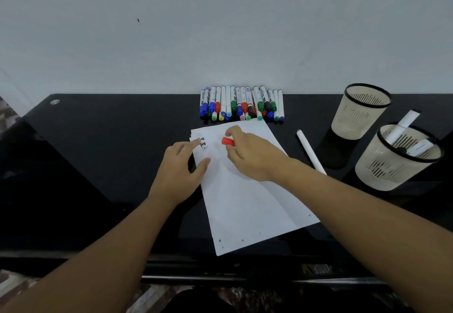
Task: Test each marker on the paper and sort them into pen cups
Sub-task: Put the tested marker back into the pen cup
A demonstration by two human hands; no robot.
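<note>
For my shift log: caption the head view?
Right hand holds a red-capped marker over paper steadied by left hand.

Head view: looks forward-down over desk (103,141), close above hands.

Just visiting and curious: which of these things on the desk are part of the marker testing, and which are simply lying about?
Part of the job:
- paper, steadied by the left hand
- red cap, pinched in the right hand
- row of markers
- near pen cup holding markers
- far pen cup
- loose white marker beside the paper

Just there:
- black desk
- white wall
</note>
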